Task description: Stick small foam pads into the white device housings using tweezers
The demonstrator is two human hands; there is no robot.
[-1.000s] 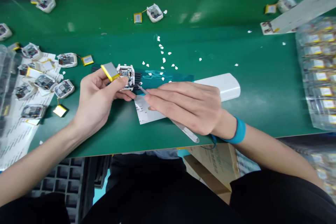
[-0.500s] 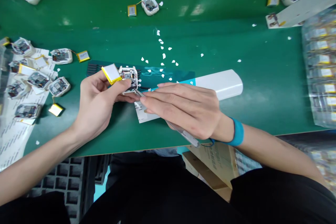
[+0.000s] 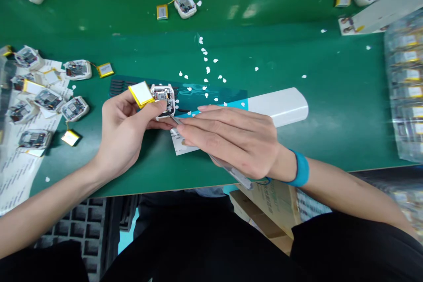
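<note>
My left hand [image 3: 124, 125] grips a white device housing [image 3: 164, 93] with exposed circuitry, its thumb on the inner edge. A yellow-edged battery [image 3: 142, 94] sticks up at the housing's left, beside my left fingers. My right hand [image 3: 231, 136] is closed around a slim metal tool [image 3: 174, 119], whose tip reaches the lower part of the housing. The tool's clear rear end [image 3: 243, 179] shows below my right palm. A blue and white strip [image 3: 277, 105] lies beyond my right hand, and a printed white paper [image 3: 178, 143] lies partly beneath its fingers.
Small white stickers [image 3: 208, 70] are scattered on the green table [image 3: 280, 57]. Several opened housings with batteries [image 3: 49, 99] lie at the left, others along the back. A clear tray of batteries [image 3: 411, 92] stands at the right, near a white panel [image 3: 390, 6].
The view has shifted slightly. Both hands keep their hold, and the tool tip stays at the lower part of the housing. The battery looks slightly turned.
</note>
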